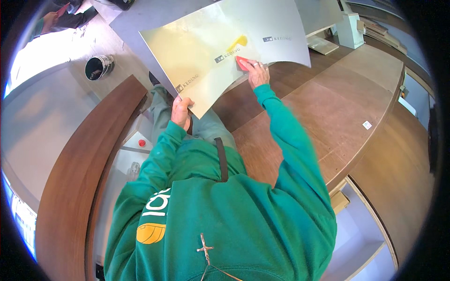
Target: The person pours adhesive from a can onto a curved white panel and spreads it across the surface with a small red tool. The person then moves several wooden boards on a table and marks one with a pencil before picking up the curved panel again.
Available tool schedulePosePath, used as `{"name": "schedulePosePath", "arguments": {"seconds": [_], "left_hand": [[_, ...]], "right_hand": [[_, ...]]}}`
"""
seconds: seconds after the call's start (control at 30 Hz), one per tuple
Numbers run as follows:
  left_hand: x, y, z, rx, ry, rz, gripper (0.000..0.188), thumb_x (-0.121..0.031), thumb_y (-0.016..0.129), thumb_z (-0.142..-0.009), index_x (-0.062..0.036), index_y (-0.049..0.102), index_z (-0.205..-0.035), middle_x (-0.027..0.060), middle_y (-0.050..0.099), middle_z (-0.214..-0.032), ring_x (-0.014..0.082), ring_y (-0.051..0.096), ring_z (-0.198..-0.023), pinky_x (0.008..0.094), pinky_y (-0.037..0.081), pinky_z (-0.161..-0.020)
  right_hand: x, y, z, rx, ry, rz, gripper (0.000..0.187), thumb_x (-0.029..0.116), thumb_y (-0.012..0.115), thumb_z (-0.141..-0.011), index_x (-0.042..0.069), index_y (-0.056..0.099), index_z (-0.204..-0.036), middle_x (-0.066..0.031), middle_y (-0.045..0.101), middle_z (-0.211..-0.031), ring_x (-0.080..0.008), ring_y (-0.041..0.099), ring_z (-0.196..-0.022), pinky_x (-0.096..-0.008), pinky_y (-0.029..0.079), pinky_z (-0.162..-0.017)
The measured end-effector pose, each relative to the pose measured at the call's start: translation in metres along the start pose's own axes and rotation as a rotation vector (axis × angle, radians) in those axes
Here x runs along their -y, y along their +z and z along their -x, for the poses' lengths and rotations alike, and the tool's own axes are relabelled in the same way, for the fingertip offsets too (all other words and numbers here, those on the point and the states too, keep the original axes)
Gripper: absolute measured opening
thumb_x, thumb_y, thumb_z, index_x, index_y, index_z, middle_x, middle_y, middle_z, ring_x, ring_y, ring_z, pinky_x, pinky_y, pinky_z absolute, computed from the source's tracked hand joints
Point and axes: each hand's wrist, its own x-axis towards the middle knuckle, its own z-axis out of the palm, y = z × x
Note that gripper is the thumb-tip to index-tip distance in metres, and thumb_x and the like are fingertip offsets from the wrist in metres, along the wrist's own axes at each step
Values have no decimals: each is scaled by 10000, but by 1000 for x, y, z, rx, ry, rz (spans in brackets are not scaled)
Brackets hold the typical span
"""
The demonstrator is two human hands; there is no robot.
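Brown board (347, 93), white label (367, 125) on it, bucket (100, 68) on floor (105, 44)

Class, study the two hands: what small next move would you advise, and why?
The right hand should probably slide the red tool up across the yellow smear: the tool lies just below the smear in the picture, while the left hand grips the edge of the sheet.

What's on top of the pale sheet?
On the pale sheet: a yellow smear, dark printed marks and a red flat tool in the right hand. The left hand grips it near a corner. Sheet surface beneath the tool and hands is covered.
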Motion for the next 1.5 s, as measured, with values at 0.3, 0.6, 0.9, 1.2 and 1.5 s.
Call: {"name": "schedulePosePath", "arguments": {"seconds": [0.3,0.6,0.9,1.2,1.5], "left_hand": [[5,-5,-1,-25,-62,25,393,15,465,-745,43,531,-1131,129,591,-1108,248,579,-1000,387,490,-886],[23,-12,-11,59,47,-151,428,-10,483,-740,41,527,-1163,114,591,-1103,229,550,-1005,349,451,-889],[14,-3,-4,19,-32,-129,450,3,485,-746,26,512,-1194,113,580,-1146,243,544,-1064,379,447,-939],[16,-14,-9,48,-78,-8,461,17,477,-752,29,505,-1212,118,588,-1157,239,574,-1027,378,483,-912],[21,-10,-13,38,-52,55,427,21,480,-745,33,520,-1171,106,602,-1091,226,577,-1003,366,487,-871]], "right_hand": [[8,-4,54,11,43,-97,406,60,517,-852,269,627,-1182,-16,615,-1088,-264,579,-980,-434,443,-822],[14,-24,24,-180,114,-298,404,21,538,-831,211,624,-1178,-79,603,-1054,-316,577,-959,-436,467,-805],[9,-19,-9,4,44,-274,375,64,516,-862,223,623,-1184,-82,590,-1067,-319,580,-968,-452,492,-831],[15,11,-24,-46,-69,-53,423,15,504,-840,235,638,-1175,-44,611,-1040,-290,584,-928,-426,503,-791],[50,-9,46,200,28,-455,378,77,499,-876,198,609,-1218,-120,618,-1109,-352,593,-944,-441,473,-857]]}}
